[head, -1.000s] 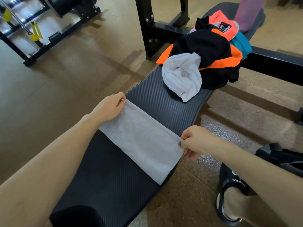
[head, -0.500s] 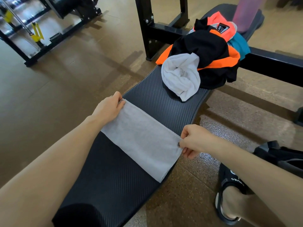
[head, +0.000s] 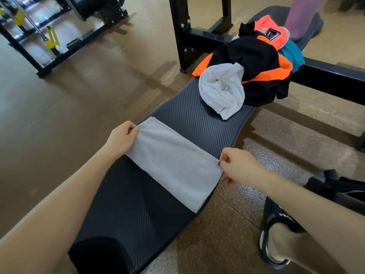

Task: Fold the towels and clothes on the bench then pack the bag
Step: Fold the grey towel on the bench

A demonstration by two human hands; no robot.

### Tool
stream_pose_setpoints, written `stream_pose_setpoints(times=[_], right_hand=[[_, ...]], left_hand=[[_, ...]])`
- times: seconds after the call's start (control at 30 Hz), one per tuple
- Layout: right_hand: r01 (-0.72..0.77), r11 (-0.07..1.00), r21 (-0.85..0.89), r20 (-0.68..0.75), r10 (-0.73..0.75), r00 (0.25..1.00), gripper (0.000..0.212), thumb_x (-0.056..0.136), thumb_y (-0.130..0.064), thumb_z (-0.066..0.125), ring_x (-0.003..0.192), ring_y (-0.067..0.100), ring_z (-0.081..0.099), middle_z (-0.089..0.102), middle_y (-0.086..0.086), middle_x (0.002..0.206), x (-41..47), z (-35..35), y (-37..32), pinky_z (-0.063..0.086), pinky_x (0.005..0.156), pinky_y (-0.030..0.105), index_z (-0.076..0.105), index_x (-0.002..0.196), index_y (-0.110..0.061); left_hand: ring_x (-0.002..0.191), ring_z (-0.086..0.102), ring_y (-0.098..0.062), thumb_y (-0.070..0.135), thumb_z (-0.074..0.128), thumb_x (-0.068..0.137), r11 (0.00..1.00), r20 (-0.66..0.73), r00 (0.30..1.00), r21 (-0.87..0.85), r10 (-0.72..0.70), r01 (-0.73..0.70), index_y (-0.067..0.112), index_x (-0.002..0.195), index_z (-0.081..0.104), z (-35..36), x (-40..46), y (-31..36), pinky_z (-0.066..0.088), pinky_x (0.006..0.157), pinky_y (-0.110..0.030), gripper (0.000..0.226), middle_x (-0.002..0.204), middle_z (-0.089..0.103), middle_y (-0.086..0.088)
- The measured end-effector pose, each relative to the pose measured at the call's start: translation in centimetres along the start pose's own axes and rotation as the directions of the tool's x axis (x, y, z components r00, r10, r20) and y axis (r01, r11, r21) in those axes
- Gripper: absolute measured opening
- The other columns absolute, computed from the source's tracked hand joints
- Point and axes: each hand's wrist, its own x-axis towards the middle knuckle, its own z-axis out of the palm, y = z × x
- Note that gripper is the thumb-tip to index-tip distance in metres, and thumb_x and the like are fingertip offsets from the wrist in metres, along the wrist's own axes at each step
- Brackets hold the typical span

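A grey towel (head: 173, 161), folded into a long strip, lies flat across the black bench (head: 189, 119). My left hand (head: 121, 138) pinches its far left corner. My right hand (head: 236, 165) pinches its far right corner at the bench's edge. Farther along the bench sits a crumpled white towel (head: 222, 89), touching a heap of black and orange clothes (head: 254, 64) with a coral garment (head: 271, 34) and a teal one (head: 292, 54) behind. A black bag (head: 339, 188) lies on the floor at the right, partly cut off.
A black steel rack post (head: 180, 32) and crossbar (head: 331, 78) flank the bench. A pink cylinder (head: 300, 18) stands at the bench's far end. My foot in a black slide sandal (head: 276, 240) rests on the floor. Gym machine frames (head: 47, 36) fill the far left.
Both hands stay pinched on the grey towel's far corners. The towel's near edge has drawn back a little from the bench's right rim. The view has shifted slightly.
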Motion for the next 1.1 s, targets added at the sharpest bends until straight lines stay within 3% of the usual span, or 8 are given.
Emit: stream_pose_setpoints(times=[0.17, 0.37, 0.5, 0.6, 0.77, 0.87, 1.1], right_hand=[[-0.095, 0.989, 0.113, 0.052, 0.090, 0.995, 0.014, 0.097, -0.004, 0.046, 0.060, 0.024, 0.074, 0.069, 0.015, 0.078, 0.6, -0.1, -0.2, 0.062, 0.056, 0.034, 0.060, 0.096, -0.004], [-0.111, 0.988, 0.111, 0.047, 0.107, 0.993, 0.012, 0.095, -0.004, 0.049, 0.061, 0.025, 0.075, 0.072, 0.016, 0.077, 0.8, -0.2, -0.2, 0.064, 0.060, 0.038, 0.061, 0.093, -0.004], [-0.089, 0.993, 0.083, 0.015, 0.088, 0.996, 0.008, 0.094, -0.011, 0.052, 0.060, 0.022, 0.074, 0.074, 0.011, 0.075, 0.7, -0.1, -0.1, 0.064, 0.065, 0.042, 0.059, 0.092, -0.008], [-0.065, 0.997, 0.050, -0.025, 0.067, 0.997, 0.009, 0.095, -0.021, 0.055, 0.059, 0.019, 0.074, 0.074, 0.007, 0.075, 0.7, 0.0, 0.0, 0.064, 0.064, 0.042, 0.058, 0.092, -0.012], [-0.051, 0.999, 0.012, -0.048, 0.052, 0.997, 0.010, 0.096, -0.019, 0.055, 0.058, 0.018, 0.073, 0.074, 0.007, 0.069, 0.6, 0.1, 0.0, 0.064, 0.062, 0.040, 0.060, 0.090, -0.013], [-0.058, 0.998, -0.002, -0.047, 0.058, 0.997, 0.009, 0.096, -0.018, 0.055, 0.058, 0.017, 0.073, 0.074, 0.007, 0.070, 0.7, 0.1, -0.1, 0.063, 0.059, 0.034, 0.060, 0.091, -0.013], [-0.049, 0.999, -0.023, -0.024, 0.049, 0.999, 0.011, 0.096, -0.015, 0.048, 0.058, 0.018, 0.073, 0.073, 0.010, 0.078, 0.9, 0.2, -0.2, 0.064, 0.064, 0.039, 0.056, 0.091, -0.011]], left_hand=[[0.078, 0.051, -0.015, 0.028, 0.044, 0.102, 0.998, -0.003, 0.999, -0.033, -0.045, 0.045, 0.014, 0.093, 0.058, 0.4, -0.2, -0.2, 0.040, 0.063, -0.028, 0.022, 0.089, 0.061, 0.001], [0.079, 0.055, -0.020, 0.036, 0.045, 0.102, 1.000, -0.036, 0.999, -0.013, 0.018, -0.018, 0.018, 0.094, 0.055, 0.8, -0.7, 0.3, 0.043, 0.066, -0.035, 0.023, 0.081, 0.060, 0.000], [0.100, 0.054, -0.017, 0.044, 0.043, 0.102, 0.998, -0.026, 0.999, 0.038, 0.044, -0.043, 0.022, 0.123, 0.053, 0.5, 0.1, 1.6, 0.045, 0.082, -0.037, 0.031, 0.101, 0.060, 0.004], [0.110, 0.048, -0.015, 0.032, 0.043, 0.103, 0.979, 0.000, 0.984, 0.097, 0.180, -0.179, 0.025, 0.138, 0.047, 0.3, 1.2, 2.7, 0.040, 0.090, -0.034, 0.036, 0.112, 0.054, 0.004], [0.103, 0.054, -0.019, 0.019, 0.045, 0.101, 0.902, 0.145, 0.937, 0.258, 0.319, -0.347, 0.027, 0.121, 0.061, 0.6, 3.1, 3.8, 0.046, 0.090, -0.038, 0.027, 0.108, 0.055, 0.001], [0.098, 0.056, -0.023, 0.019, 0.049, 0.099, 0.859, 0.119, 0.919, 0.325, 0.377, -0.395, 0.025, 0.108, 0.061, 0.4, 3.5, 4.0, 0.049, 0.086, -0.044, 0.016, 0.099, 0.056, 0.002], [0.079, 0.052, -0.026, 0.023, 0.045, 0.102, 0.847, 0.000, 0.898, 0.334, 0.439, -0.414, 0.025, 0.095, 0.048, 1.0, 2.8, 3.4, 0.048, 0.070, -0.042, 0.008, 0.091, 0.052, 0.003]])
